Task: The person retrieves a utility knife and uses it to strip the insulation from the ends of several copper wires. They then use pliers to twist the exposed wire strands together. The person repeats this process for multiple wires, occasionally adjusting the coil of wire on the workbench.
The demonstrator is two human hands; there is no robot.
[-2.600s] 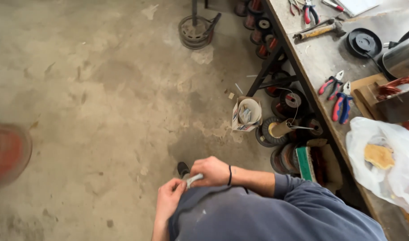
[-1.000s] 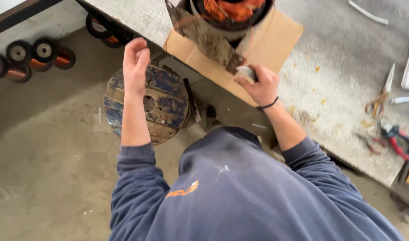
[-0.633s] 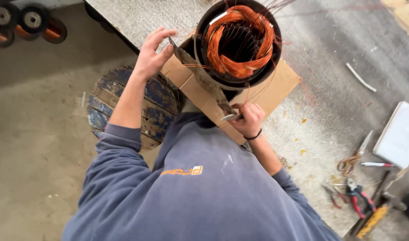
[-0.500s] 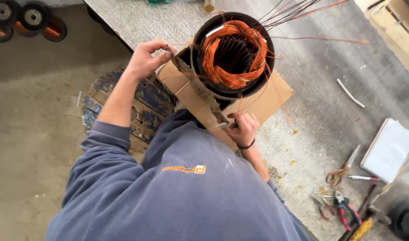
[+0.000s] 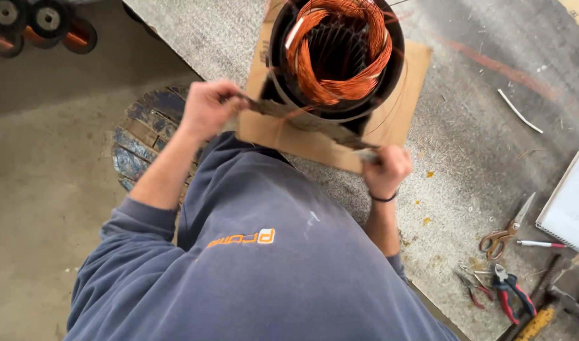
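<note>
The person stands over a grey workbench (image 5: 466,126) and holds a long, thin, greyish-brown strip (image 5: 308,121) stretched taut between both hands, right in front of a black round motor housing packed with orange copper wire coils (image 5: 337,53). The housing sits on a flat sheet of brown cardboard (image 5: 403,107). The strip looks flexible but not limp — it runs nearly straight from hand to hand, so it probably bends easily and would kink if pinched mid-span; the ends are the sensible places to hold it, and that is where it is held. The left hand (image 5: 207,108) is curled tight around the one end, fingers closed over it. The right hand (image 5: 387,170) is fisted on the other end, low against the cardboard's edge. The copper windings look delicate — easily nicked, I would guess. Off to the side on the bench lie orange-handled scissors (image 5: 507,230) and red-and-blue-handled pliers (image 5: 510,293).
</note>
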